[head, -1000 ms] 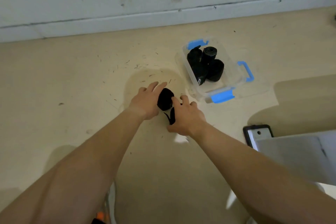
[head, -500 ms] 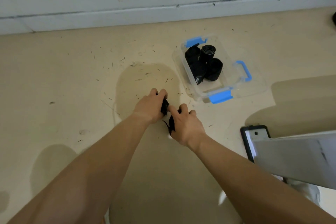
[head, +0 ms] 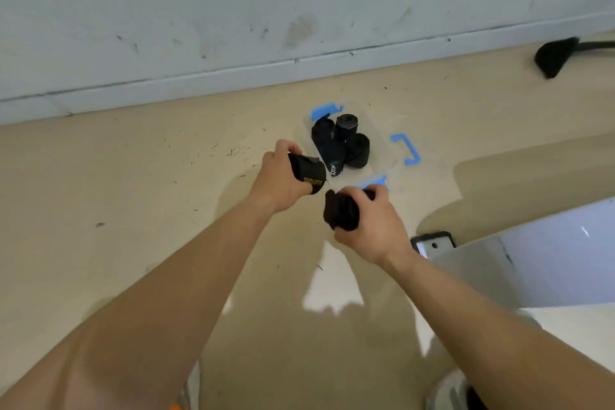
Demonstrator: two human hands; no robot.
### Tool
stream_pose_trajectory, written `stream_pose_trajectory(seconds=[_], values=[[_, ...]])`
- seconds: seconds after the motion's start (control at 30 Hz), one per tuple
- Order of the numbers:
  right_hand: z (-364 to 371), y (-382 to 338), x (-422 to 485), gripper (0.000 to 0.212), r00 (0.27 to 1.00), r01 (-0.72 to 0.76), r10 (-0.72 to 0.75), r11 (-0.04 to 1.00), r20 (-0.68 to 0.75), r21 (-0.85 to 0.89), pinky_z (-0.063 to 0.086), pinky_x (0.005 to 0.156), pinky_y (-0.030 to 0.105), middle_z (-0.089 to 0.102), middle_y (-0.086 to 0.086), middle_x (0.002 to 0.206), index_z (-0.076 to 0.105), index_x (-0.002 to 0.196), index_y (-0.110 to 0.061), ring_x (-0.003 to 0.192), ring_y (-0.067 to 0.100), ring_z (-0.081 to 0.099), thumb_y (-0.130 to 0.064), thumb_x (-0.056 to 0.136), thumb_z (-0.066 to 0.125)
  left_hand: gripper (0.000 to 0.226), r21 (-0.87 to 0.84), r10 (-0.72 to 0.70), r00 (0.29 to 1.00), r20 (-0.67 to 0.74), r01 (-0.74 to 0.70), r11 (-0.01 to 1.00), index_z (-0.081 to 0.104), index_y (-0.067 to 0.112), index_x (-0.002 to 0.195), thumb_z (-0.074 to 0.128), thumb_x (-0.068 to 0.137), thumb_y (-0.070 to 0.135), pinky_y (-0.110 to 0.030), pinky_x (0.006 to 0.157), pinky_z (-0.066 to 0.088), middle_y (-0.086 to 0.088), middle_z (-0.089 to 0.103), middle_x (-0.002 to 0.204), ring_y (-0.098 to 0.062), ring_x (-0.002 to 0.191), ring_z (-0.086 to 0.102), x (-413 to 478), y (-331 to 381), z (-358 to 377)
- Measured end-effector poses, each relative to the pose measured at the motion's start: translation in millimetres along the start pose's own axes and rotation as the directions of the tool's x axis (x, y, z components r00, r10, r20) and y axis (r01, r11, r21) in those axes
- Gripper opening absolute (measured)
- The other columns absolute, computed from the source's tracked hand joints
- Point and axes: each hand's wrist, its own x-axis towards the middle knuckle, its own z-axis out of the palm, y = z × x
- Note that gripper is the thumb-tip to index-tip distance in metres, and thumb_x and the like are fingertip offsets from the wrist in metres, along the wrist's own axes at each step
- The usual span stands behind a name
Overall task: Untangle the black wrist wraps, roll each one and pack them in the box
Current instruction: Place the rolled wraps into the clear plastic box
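Two bare arms reach over a beige floor (head: 133, 210). The left hand (head: 281, 181) curls around a rolled black fabric wrist wrap with gold lettering (head: 309, 173). Just beside it, the right hand (head: 372, 225) grips a second rolled black wrist wrap (head: 342, 213). Just beyond both hands sits a clear plastic box with blue latches (head: 386, 133), with several rolled black wraps (head: 342, 143) inside.

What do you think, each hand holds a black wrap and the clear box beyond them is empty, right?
Not empty: the head view shows rolled wraps in the clear box. The left hand and right hand do each hold one.
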Motion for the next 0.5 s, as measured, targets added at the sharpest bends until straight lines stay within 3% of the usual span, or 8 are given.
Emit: stream_pose_trajectory(seconds=[0.1, 0.2, 0.33, 0.4, 0.5], values=[[-52.1, 0.8, 28.2, 0.064, 0.972, -0.052, 0.098, 0.976, -0.212, 0.212, 0.048, 0.090, 0.028, 0.036, 0.002, 0.128, 0.052, 0.133, -0.032, 0.091, 0.020, 0.056, -0.031, 0.075, 0.079, 0.058, -0.098, 0.001, 1.000, 0.012, 0.000, 0.995, 0.040, 0.022, 0.124, 0.077, 0.083, 0.005, -0.019, 0.053, 0.038, -0.004, 0.053, 0.111, -0.014, 0.080, 0.054, 14.5, 24.6, 11.2], [-81.8, 12.5, 67.2, 0.066, 0.932, -0.156, 0.242, 0.940, -0.269, 0.305, 0.046, 0.090, 0.028, 0.038, 0.004, 0.131, 0.050, 0.135, -0.030, 0.092, 0.023, 0.057, -0.033, 0.076, 0.079, 0.057, -0.052, 0.061, 0.997, 0.037, -0.059, 0.997, 0.042, 0.024, 0.121, 0.078, 0.081, 0.005, -0.019, 0.056, 0.038, -0.004, 0.057, 0.114, -0.011, 0.079, 0.054, 32.6, 42.7, 28.2], [-86.1, 35.6, 112.8, 0.070, 0.944, -0.212, 0.260, 0.950, -0.204, 0.231, 0.043, 0.091, 0.027, 0.046, 0.009, 0.130, 0.051, 0.137, -0.029, 0.097, 0.023, 0.056, -0.041, 0.075, 0.080, 0.056, 0.103, 0.087, 0.991, 0.104, -0.098, 0.990, 0.043, 0.028, 0.122, 0.078, 0.081, 0.011, -0.035, 0.082, 0.050, -0.005, 0.060, 0.120, -0.024, 0.098, 0.059, 63.9, 50.6, 54.7], [-80.4, 44.6, 128.9, 0.070, 0.966, -0.202, 0.221, 0.970, -0.134, 0.137, 0.045, 0.090, 0.029, 0.049, 0.009, 0.126, 0.052, 0.136, -0.028, 0.097, 0.023, 0.056, -0.043, 0.074, 0.081, 0.056, 0.229, 0.058, 0.983, 0.176, -0.098, 0.968, 0.042, 0.034, 0.121, 0.076, 0.081, 0.018, -0.040, 0.092, 0.042, 0.001, 0.060, 0.118, -0.022, 0.101, 0.057, 79.9, 49.0, 64.8], [-72.7, 48.5, 140.5, 0.070, 0.989, -0.144, 0.141, 0.987, -0.040, -0.070, 0.050, 0.087, 0.034, 0.050, 0.006, 0.123, 0.052, 0.135, -0.033, 0.092, 0.022, 0.056, -0.048, 0.072, 0.079, 0.065, 0.413, 0.031, 0.962, 0.272, -0.146, 0.899, 0.041, 0.033, 0.132, 0.076, 0.079, 0.025, -0.043, 0.093, 0.029, 0.004, 0.062, 0.113, -0.022, 0.099, 0.054, 93.5, 42.8, 72.0]])
